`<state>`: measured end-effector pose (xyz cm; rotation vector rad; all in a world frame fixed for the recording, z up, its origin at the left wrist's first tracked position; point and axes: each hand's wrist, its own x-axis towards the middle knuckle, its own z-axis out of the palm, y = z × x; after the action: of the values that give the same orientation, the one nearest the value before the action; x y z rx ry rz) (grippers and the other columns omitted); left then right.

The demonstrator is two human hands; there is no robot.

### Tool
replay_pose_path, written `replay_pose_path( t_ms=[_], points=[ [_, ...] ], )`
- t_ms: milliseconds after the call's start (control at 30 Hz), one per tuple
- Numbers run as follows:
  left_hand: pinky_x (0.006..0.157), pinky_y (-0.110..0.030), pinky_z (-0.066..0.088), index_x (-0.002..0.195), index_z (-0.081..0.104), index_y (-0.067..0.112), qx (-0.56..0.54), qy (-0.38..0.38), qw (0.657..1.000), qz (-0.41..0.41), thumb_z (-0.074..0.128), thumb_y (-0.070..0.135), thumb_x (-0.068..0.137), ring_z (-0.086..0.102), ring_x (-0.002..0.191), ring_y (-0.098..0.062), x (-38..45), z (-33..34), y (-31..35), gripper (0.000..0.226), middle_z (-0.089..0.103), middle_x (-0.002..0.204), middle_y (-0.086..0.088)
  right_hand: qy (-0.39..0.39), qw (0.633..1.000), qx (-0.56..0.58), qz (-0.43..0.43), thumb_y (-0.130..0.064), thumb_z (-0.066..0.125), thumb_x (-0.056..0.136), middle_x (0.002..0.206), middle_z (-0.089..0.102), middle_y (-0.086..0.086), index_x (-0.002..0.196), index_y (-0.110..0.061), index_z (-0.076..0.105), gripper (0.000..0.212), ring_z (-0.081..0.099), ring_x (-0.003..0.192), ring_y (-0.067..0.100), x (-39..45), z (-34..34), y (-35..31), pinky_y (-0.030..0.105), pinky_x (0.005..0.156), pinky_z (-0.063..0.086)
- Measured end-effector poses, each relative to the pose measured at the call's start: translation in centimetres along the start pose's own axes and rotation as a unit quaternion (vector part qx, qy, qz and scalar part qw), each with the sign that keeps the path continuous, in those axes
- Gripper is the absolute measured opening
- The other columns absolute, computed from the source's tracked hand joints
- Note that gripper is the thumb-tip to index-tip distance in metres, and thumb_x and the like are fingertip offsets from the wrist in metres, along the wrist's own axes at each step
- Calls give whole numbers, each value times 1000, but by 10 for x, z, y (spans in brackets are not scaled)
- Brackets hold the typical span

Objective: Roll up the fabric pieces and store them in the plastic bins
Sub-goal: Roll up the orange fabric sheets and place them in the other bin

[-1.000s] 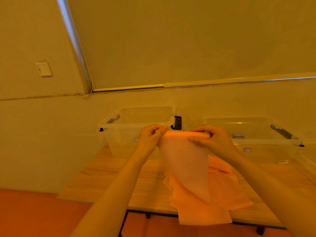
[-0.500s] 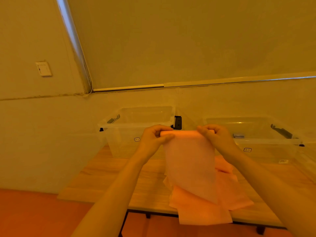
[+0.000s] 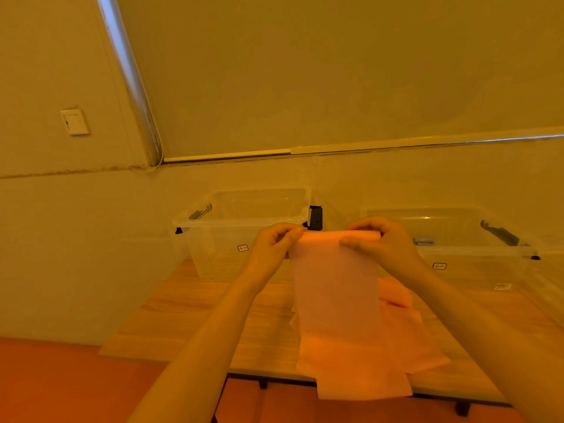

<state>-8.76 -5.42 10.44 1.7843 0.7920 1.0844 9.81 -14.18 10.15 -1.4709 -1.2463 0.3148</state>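
Observation:
A pale pink fabric piece [image 3: 335, 288] hangs in the air above the table, its top edge turned into a narrow roll. My left hand [image 3: 271, 248] pinches the roll's left end. My right hand [image 3: 381, 242] grips the right end, thumb in front. Beneath it a pile of orange-pink fabric pieces [image 3: 396, 346] lies on the wooden table [image 3: 195, 325], one piece drooping over the near edge. Behind stand two clear plastic bins, the left bin [image 3: 213, 236] and the right bin [image 3: 476, 264], both without lids.
The bins sit against a pale wall, with black latch handles [image 3: 316, 217] on their ends. A small grey object [image 3: 424, 240] lies inside the right bin. A wall switch [image 3: 74, 121] is at the far left. Orange floor [image 3: 45, 386] shows below the table's near edge.
The hanging piece has straightened from a slanted drape to a flat vertical sheet. My hands have shifted slightly along its top edge, which now shows a tighter roll.

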Motion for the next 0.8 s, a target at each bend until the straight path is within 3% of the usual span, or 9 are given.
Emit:
replay_pose_path(
  t_ms=[167,367,467,567,700,800],
  points=[
    [65,-13,51,96,67,26,-9,-24,1000,9,69,17,84,62,90,-4,-1,-1,1,15,65,100,11,30,999,3,17,-31,75,78,94,63,-5,86,-21,69,14,56,93,13,4,1,5,33,78,49],
    [59,-12,51,93,68,24,11,-1,1000,0,65,18,87,62,82,-4,0,0,0,9,66,91,11,15,999,28,22,-31,69,83,93,63,-1,90,-14,70,19,56,84,10,2,1,2,21,62,44],
    [55,-11,49,89,69,22,11,27,1000,3,64,21,89,60,75,-2,1,-1,-1,6,66,83,10,-7,999,49,17,-22,77,77,93,64,-4,88,-19,70,14,58,85,6,1,-2,3,19,64,47],
    [51,-12,48,84,70,20,33,51,998,-7,61,28,91,58,70,-5,2,-2,-2,13,65,79,7,-40,998,47,14,-14,79,73,95,63,-10,90,-27,67,25,58,88,5,-1,-2,5,17,63,49],
    [50,-19,41,68,57,7,57,60,997,-1,53,38,93,47,57,-12,4,-2,-6,39,50,61,-1,-34,998,55,3,-20,78,75,92,63,-13,89,-30,67,21,59,83,3,-1,1,5,14,57,51],
    [61,-21,43,71,63,14,39,61,997,-7,56,33,93,54,65,-9,4,-2,-5,30,60,68,4,-19,999,44,3,-26,75,79,90,62,-15,85,-32,66,13,58,82,2,-1,3,5,14,58,48]
  ],
)
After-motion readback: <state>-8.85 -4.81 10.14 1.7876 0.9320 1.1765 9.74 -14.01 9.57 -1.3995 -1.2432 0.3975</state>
